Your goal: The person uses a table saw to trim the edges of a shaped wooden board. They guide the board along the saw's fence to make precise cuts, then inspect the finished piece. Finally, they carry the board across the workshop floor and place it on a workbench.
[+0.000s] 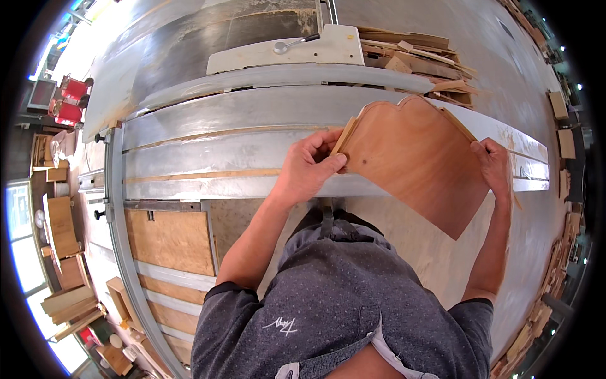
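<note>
Between my two hands is a reddish-brown wooden panel, held tilted above the grey metal machine table. Its far edge is cut in a curved, scalloped outline, while a corner points down toward me. A narrow wooden strip lies along its left edge, and a similar strip runs along the right. My left hand pinches the left strip and panel edge between thumb and fingers. At the right edge, my right hand is closed on the panel; some of its fingers are hidden behind it.
Beyond the table stands a white guard or fence piece with a black-handled lever. Offcuts are heaped at the far right of it. A metal side frame borders the left. Red containers and stacked boards stand farther left.
</note>
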Demonstrator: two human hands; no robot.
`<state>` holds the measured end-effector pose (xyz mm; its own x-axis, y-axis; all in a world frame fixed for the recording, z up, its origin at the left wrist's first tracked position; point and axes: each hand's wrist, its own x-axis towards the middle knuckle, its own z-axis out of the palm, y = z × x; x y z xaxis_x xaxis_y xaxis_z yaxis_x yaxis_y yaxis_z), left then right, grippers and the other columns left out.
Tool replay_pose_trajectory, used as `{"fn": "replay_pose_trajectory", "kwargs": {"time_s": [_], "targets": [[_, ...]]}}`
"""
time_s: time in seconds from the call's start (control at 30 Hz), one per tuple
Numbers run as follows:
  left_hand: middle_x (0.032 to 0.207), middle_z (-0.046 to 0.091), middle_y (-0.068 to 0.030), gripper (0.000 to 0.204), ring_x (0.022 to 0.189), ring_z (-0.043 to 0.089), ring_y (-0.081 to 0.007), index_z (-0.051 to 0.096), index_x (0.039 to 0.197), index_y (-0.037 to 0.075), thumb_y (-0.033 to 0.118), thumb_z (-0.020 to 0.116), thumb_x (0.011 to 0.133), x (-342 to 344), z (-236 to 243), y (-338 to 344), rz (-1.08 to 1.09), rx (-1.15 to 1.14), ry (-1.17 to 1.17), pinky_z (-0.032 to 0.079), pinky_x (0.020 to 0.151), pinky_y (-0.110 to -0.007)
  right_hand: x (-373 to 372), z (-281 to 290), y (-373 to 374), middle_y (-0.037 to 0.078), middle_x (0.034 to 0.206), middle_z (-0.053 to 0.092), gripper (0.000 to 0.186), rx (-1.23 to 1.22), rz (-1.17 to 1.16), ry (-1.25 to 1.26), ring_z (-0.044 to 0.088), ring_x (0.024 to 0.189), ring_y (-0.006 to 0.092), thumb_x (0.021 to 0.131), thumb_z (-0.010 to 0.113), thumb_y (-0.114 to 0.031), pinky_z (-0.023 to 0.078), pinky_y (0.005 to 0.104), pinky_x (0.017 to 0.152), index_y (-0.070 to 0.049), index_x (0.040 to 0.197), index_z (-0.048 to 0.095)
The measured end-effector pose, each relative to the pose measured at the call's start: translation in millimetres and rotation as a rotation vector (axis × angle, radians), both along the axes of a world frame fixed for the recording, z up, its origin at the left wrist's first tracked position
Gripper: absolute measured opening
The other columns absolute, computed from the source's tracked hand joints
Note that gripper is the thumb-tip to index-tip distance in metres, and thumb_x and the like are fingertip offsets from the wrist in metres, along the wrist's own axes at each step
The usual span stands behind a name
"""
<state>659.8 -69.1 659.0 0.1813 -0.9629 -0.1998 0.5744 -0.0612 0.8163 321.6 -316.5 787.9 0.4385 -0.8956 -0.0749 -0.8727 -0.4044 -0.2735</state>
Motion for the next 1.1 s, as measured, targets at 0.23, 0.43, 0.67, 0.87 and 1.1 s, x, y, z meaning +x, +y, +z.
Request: {"fn": "replay_pose_trajectory", "kwargs": {"time_s": [0.23, 0.43, 0.67, 0.87, 1.1], "targets": [[0.117, 0.071, -0.0121, 0.045, 0.098, 0.071, -0.0183, 0.057, 0.139, -0.006, 0.020, 0.061, 0.104, -5, -57, 11, -0.055, 0.119, 0.288, 0.061, 0.084, -0.032, 4, -24, 28, 0.010, 0.060, 0.044, 0.064, 0.104, -0.055, 0.156, 0.039, 0.060, 0.0173, 0.096, 0.067, -0.057, 0.040, 0.0384, 0.056, 0.003, 0.075, 0.059], [0.118, 0.070, -0.0127, 0.053, 0.102, 0.069, -0.0240, 0.058, 0.137, -0.003, 0.042, 0.046, 0.110, -35, -91, 34, -0.035, 0.148, 0.783, 0.058, 0.092, -0.040, -28, -54, 38, 0.014, 0.059, 0.040, 0.071, 0.131, -0.020, 0.127, 0.033, 0.060, 0.0228, 0.094, 0.066, -0.062, 0.039, 0.0407, 0.055, 0.004, 0.072, 0.054], [0.111, 0.070, -0.0085, 0.038, 0.096, 0.069, -0.0201, 0.064, 0.117, 0.002, 0.035, 0.047, 0.111, -132, -133, 63, 0.016, 0.489, 0.587, 0.057, 0.086, -0.037, -111, -59, 55, 0.018, 0.062, 0.048, 0.066, 0.119, -0.089, 0.255, 0.039, 0.059, 0.0280, 0.092, 0.070, -0.060, 0.043, 0.0432, 0.058, 0.003, 0.075, 0.060], [0.108, 0.072, -0.0105, 0.038, 0.093, 0.067, -0.0277, 0.065, 0.116, -0.001, 0.032, 0.065, 0.096, -247, -221, 83, -0.470, 0.606, -0.431, 0.055, 0.085, -0.037, -252, -62, 94, 0.019, 0.070, 0.058, 0.056, 0.272, -0.326, 0.367, 0.050, 0.065, 0.0330, 0.094, 0.069, -0.051, 0.046, 0.0436, 0.066, 0.003, 0.079, 0.062], [0.156, 0.043, -0.0214, 0.064, 0.138, 0.048, -0.0404, 0.051, 0.143, -0.004, 0.026, 0.066, 0.088, -318, -295, 91, -0.806, 0.477, -1.330, 0.045, 0.111, -0.050, -437, -123, 199, 0.028, 0.089, 0.068, 0.054, 0.494, -0.643, 0.445, 0.066, 0.086, 0.0449, 0.097, 0.064, -0.048, 0.051, 0.0494, 0.078, 0.006, 0.096, 0.068]]}}
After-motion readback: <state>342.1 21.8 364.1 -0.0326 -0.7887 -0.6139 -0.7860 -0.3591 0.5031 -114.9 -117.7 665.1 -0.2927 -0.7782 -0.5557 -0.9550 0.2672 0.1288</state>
